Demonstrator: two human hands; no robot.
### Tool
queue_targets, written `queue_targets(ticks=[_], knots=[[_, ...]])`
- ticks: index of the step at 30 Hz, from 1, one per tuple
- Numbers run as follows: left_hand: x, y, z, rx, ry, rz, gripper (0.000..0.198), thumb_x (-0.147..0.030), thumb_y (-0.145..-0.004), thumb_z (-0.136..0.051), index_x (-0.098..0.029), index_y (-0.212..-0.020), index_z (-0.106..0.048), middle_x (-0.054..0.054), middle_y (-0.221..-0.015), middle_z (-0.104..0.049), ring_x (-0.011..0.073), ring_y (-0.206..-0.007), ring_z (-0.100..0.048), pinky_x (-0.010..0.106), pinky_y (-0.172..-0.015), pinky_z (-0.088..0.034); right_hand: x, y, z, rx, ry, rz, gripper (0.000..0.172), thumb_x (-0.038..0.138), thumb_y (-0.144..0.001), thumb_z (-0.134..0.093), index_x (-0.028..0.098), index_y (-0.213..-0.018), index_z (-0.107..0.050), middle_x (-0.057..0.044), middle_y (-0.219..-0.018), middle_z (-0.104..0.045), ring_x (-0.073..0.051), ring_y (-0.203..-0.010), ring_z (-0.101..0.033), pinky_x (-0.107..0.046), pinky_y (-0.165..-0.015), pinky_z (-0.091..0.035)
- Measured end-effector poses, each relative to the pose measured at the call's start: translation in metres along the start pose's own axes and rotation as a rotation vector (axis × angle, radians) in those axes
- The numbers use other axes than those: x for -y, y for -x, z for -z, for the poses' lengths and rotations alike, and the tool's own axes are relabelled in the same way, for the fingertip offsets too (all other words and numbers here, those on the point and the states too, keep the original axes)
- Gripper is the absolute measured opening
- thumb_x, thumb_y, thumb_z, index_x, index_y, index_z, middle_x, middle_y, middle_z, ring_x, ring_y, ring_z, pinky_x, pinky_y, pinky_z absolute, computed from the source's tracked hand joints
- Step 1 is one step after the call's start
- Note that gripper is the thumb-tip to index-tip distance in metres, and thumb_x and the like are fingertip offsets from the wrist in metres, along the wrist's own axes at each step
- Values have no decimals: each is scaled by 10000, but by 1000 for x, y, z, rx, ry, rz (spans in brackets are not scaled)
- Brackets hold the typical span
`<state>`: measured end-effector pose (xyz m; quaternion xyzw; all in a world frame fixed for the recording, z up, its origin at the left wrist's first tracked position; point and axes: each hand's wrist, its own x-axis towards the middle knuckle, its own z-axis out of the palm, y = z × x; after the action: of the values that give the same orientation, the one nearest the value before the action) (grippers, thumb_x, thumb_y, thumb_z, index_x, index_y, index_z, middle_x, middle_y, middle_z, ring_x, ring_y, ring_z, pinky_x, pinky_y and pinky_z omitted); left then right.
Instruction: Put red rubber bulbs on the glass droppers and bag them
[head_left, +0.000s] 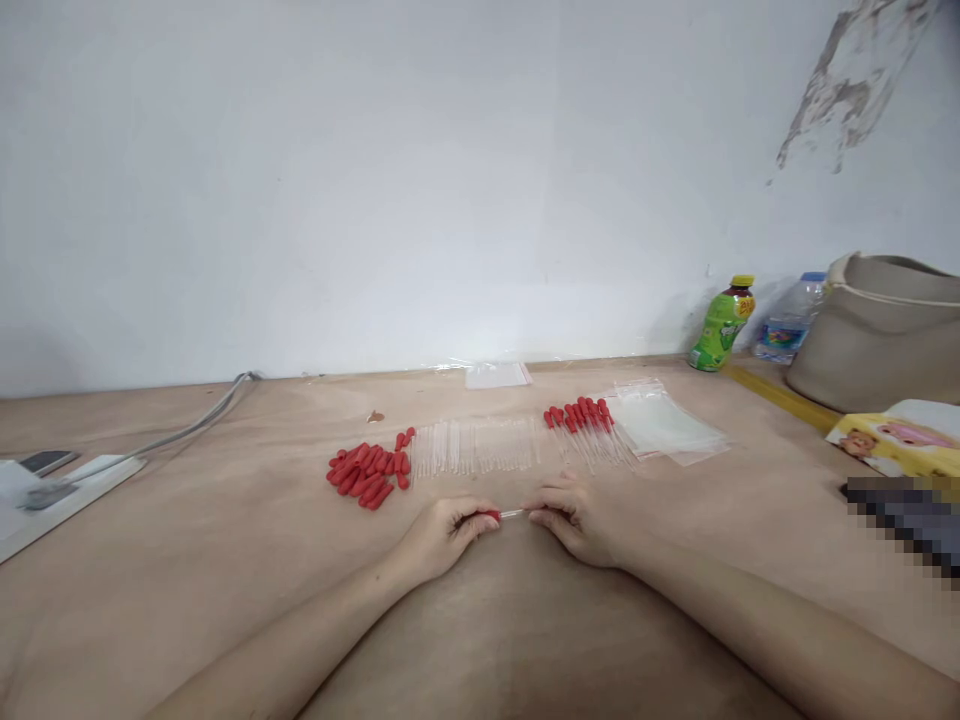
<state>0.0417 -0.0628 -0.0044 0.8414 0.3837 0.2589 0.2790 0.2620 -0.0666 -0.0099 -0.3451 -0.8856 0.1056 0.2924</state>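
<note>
My left hand (442,530) is closed in a pinch on a red rubber bulb (491,515). My right hand (574,515) pinches the other end of a thin clear glass tube (511,514) that meets the bulb between my hands. Both hands rest low on the wooden table (225,560). Beyond them lies a pile of loose red bulbs (367,472), a row of bare clear tubes (476,445), and a group of tubes with red bulbs fitted (585,418).
Clear plastic bags (664,422) lie right of the fitted droppers, another bag (496,375) by the wall. A green bottle (721,325), a water bottle (787,320) and a beige bag (877,330) stand back right. A power strip and cable (75,480) sit left.
</note>
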Motion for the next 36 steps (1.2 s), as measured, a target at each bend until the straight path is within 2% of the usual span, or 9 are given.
queue_targets(ticks=[4, 7, 11, 14, 17, 24, 29, 36], knots=[[-2, 1, 0, 21, 1, -39, 206, -252, -845, -447, -180, -855, -639, 1, -753, -630, 118, -681, -558, 201, -641, -414, -3, 0, -1, 24, 6, 9, 171, 189, -838, -424, 199, -821, -594, 4, -747, -618, -111, -671, -524, -283, -709, -318], [-2, 0, -1, -3, -36, -57, 213, -268, -847, -447, -189, -862, -645, 7, -778, -637, 128, -724, -566, 211, -672, -419, -4, 1, -5, -5, 96, 0, 185, 193, -841, -419, 209, -843, -603, 0, -754, -620, -110, -652, -525, -300, -721, -309], [3, -4, -2, -97, -91, -34, 224, -315, -833, -470, -190, -895, -645, 21, -783, -643, 139, -710, -573, 232, -655, -438, -5, 2, -13, -98, 196, -17, 210, 201, -846, -396, 205, -865, -605, -22, -751, -610, -127, -679, -531, -300, -713, -334], [8, -8, -2, -195, -61, -28, 205, -312, -799, -527, -192, -928, -632, 22, -830, -658, 146, -737, -587, 243, -676, -452, -4, 0, -11, -136, 127, -70, 214, 218, -856, -372, 187, -896, -580, -37, -790, -603, -130, -728, -540, -265, -686, -384], [10, -9, -1, -235, -15, -30, 196, -289, -775, -564, -187, -929, -630, 21, -840, -669, 145, -729, -599, 237, -660, -463, 0, -1, -2, -109, 66, -123, 186, 244, -851, -381, 183, -871, -555, -32, -813, -601, -125, -748, -545, -240, -652, -411], [9, -6, -4, -192, 48, -13, 168, -268, -788, -545, -187, -889, -652, 16, -845, -684, 146, -744, -617, 233, -665, -477, 16, -3, 13, -38, 89, -175, 157, 221, -827, -409, 178, -802, -558, -28, -747, -610, -119, -668, -544, -227, -604, -399], [8, -4, -5, -153, 57, 8, 184, -293, -784, -546, -189, -886, -659, 13, -866, -685, 148, -771, -618, 230, -697, -476, 25, -6, 19, -21, 142, -140, 164, 209, -817, -414, 176, -779, -570, -23, -714, -615, -114, -624, -537, -220, -573, -380], [10, -2, -5, -112, 82, 46, 219, -335, -779, -542, -184, -885, -659, 11, -853, -684, 148, -751, -615, 225, -686, -476, 24, -6, 14, -26, 187, -125, 191, 204, -830, -402, 165, -765, -577, -24, -696, -614, -107, -604, -528, -212, -564, -362]])
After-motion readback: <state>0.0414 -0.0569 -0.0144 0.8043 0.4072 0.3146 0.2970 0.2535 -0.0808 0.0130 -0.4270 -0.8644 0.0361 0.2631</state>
